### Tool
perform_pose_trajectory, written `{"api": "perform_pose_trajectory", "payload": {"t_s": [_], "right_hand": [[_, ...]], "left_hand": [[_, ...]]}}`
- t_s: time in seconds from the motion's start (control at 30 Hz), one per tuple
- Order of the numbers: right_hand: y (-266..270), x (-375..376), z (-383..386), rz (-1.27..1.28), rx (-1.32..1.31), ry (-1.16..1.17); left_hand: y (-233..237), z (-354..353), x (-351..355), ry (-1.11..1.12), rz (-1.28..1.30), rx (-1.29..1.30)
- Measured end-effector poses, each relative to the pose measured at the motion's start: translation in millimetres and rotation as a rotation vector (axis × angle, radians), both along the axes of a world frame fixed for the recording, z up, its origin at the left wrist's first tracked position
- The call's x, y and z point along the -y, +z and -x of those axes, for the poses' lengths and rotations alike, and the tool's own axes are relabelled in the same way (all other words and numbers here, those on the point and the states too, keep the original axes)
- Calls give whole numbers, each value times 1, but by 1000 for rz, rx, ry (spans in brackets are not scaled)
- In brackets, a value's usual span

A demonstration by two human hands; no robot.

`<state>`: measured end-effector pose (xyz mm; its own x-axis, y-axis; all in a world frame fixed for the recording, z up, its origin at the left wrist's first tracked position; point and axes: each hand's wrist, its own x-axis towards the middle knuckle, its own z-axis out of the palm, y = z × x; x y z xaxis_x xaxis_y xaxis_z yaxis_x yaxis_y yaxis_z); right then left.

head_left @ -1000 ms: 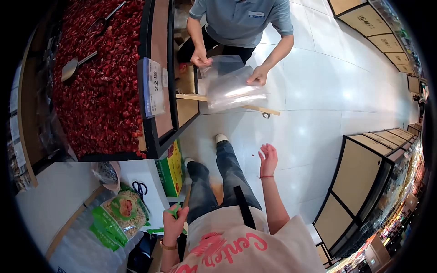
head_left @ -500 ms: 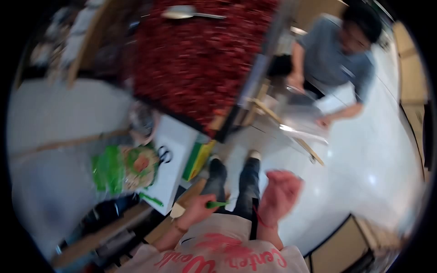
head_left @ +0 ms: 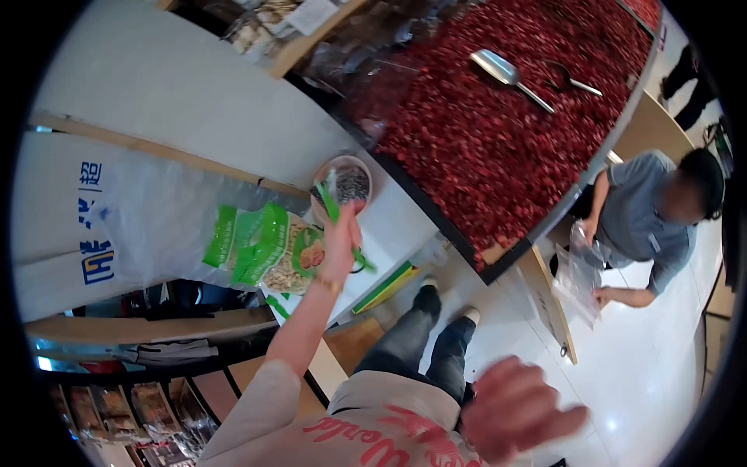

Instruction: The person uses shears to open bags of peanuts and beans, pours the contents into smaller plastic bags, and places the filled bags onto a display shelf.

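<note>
My left hand [head_left: 339,247] reaches over the white tabletop [head_left: 389,233], closed around a slim green stick-like object [head_left: 327,201] whose exact kind I cannot make out. Beyond the fingers is a pink round bowl [head_left: 367,180] with dark contents. Beside my wrist lies a green-and-clear printed bag [head_left: 264,247] of pale pieces. Another slim green item [head_left: 277,307] rests near the table edge. My right hand [head_left: 521,412] hangs in front of my body at lower right, smeared by motion. Its fingers look bent, and nothing shows in it.
A large bin of dark red pieces [head_left: 506,140] stands ahead, with a metal scoop [head_left: 498,68] on top. At right, a person [head_left: 646,218] in grey holds a clear plastic bag [head_left: 580,272]. A wooden board [head_left: 548,303] stands between us. Packed shelves [head_left: 124,412] are at lower left.
My left hand has moved from in front of my body out over the table toward the bowl, still with the green object. My right hand has dropped lower. The view has turned.
</note>
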<state>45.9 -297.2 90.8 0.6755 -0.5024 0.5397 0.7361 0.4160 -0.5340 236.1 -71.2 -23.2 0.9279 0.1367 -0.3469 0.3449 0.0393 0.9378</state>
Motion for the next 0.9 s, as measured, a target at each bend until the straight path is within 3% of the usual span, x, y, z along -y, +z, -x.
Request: {"api": "perform_pose_trajectory", "payload": {"t_s": [0.07,0.17,0.2,0.23,0.27,0.33,0.4,0.43,0.47,0.53,0.57,0.67,0.73,0.8,0.9], "right_hand": [[0,-9,-17,73,-118,117],[-14,-41,-33,218,-321,292],[-23,-53,-39,220,-333,257],[-29,-54,-35,398,-414,298],[-32,-54,-41,580,-479,325],[-39,-56,-43,519,-770,318],[-27,-44,-60,494,-995,220],[-75,-43,-39,443,-1039,184],[-75,-34,-43,496,-1095,81],[-79,-17,-52,354,-1080,-90],[-66,-5,-60,363,-1046,-128],[-68,25,-46,345,-1090,-349],[-72,45,-9,114,-1154,-241],[-73,68,40,-30,-1383,41],[-100,76,116,-173,-1558,-345]], "left_hand": [[-7,-75,-17,133,147,-52],[-33,-150,-30,169,80,-78],[-47,-174,-31,78,-121,-3],[-52,-178,-30,8,-321,63],[-55,-188,-31,-12,-308,67],[-60,-176,-40,-141,-555,582],[-40,-151,-39,-133,-500,558],[-26,-134,-35,-96,-448,547],[-19,-121,-39,-85,-351,467],[-6,-101,-39,-142,-250,288],[-19,-93,-43,-211,-289,370],[-1,-54,-5,-561,-66,258],[6,-37,31,-1035,-120,204],[5,-18,71,-1341,-208,126],[-8,24,121,-1408,-218,201]]}}
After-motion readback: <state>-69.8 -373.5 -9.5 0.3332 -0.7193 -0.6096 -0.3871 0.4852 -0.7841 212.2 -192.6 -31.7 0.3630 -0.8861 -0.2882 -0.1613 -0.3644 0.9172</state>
